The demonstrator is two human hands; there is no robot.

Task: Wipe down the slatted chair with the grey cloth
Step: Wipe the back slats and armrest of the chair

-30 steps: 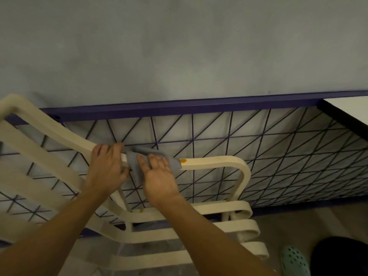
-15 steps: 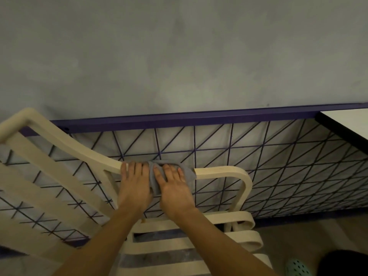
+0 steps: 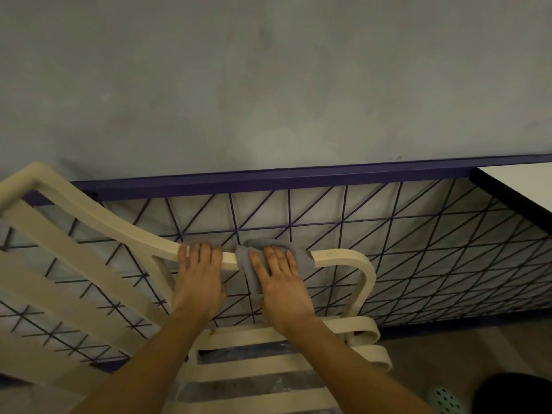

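Both forearms reached forward, side by side. The left hand (image 3: 198, 282) hooked its fingers over the armrest (image 3: 337, 258) of the chair (image 3: 74, 264), clasping it. Just beside it, the right hand (image 3: 280, 279) lay with fingers nearly straight, pressing the cloth (image 3: 301, 254) draped over the same armrest. A wire fence (image 3: 418, 249) stood behind, a table (image 3: 525, 186) to the right, and a shoe (image 3: 445, 398) below.

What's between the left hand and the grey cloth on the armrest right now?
Just a short bare stretch of the cream armrest, in the head view; left hand and grey cloth don't touch.
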